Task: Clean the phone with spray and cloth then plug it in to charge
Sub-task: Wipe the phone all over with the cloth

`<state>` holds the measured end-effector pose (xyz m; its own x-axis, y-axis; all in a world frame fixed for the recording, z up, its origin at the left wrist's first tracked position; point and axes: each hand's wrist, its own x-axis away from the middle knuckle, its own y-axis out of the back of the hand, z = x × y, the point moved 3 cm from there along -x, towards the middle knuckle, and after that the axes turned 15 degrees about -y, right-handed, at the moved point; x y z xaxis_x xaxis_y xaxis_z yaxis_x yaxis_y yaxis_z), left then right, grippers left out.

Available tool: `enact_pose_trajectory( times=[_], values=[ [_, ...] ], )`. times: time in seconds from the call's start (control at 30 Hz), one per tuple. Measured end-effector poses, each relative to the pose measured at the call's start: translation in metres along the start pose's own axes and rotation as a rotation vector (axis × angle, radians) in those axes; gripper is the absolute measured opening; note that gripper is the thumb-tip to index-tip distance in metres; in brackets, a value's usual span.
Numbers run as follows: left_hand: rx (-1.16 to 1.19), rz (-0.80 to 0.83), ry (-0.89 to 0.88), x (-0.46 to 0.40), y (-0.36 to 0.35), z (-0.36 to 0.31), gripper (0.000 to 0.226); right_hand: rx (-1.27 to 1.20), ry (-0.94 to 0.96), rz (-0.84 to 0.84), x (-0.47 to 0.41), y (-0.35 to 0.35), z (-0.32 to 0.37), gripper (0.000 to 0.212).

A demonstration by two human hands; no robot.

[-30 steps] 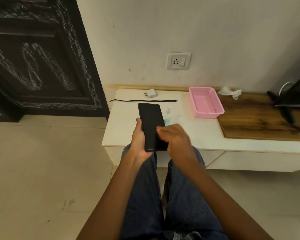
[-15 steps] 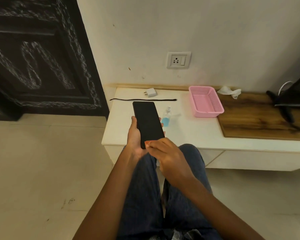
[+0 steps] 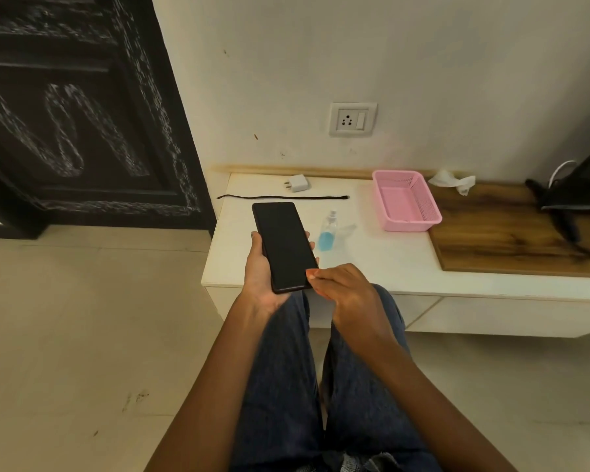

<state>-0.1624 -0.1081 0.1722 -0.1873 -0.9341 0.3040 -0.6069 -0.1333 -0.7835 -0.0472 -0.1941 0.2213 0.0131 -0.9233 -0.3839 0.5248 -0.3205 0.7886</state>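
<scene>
Our left hand point(image 3: 263, 274) is gripping the phone point(image 3: 284, 246), dark screen up, over the white cabinet point(image 3: 389, 267) edge; our right hand point(image 3: 344, 287), fingers curled, is touching its lower corner. No legible writing. Spray bottle point(image 3: 327, 231) is standing just right.

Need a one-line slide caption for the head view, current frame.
Seated person's left hand holds a dark phone above a white cabinet; right hand touches its lower corner beside the spray bottle.

The phone point(image 3: 284, 245) has a smooth, glossy black glass face. The tabletop point(image 3: 372, 264) is smooth matt white beside a grained wood board point(image 3: 511, 233). The basket point(image 3: 406, 201) is pink meshed plastic, the spray bottle point(image 3: 327, 231) clear plastic.
</scene>
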Motion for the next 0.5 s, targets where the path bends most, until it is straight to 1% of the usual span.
enact_pose_trajectory(
  times=[0.1, 0.17, 0.3, 0.37, 0.43, 0.5],
  values=[
    [-0.001, -0.019, -0.003, 0.000, 0.004, 0.002, 0.070, 0.031, -0.035, 0.070, 0.000, 0.003, -0.009, 0.030],
    [0.017, -0.040, -0.019, 0.000, 0.009, 0.000, 0.068, -0.009, -0.138, 0.117, 0.000, 0.005, -0.023, 0.032],
    [0.030, -0.044, -0.027, 0.001, 0.014, 0.000, 0.067, -0.311, -0.440, 0.131, -0.004, 0.019, -0.036, 0.031],
    [0.009, -0.035, -0.002, 0.003, 0.013, 0.005, 0.071, -0.472, -0.566, 0.174, -0.012, 0.022, -0.030, 0.029],
    [-0.020, -0.017, 0.037, 0.005, 0.012, 0.011, 0.076, -0.561, -0.595, 0.225, -0.023, 0.023, -0.020, 0.028],
    [-0.011, -0.011, 0.068, 0.007, 0.009, 0.018, 0.076, -0.658, -0.602, 0.276, -0.031, 0.021, -0.011, 0.029]
  ],
)
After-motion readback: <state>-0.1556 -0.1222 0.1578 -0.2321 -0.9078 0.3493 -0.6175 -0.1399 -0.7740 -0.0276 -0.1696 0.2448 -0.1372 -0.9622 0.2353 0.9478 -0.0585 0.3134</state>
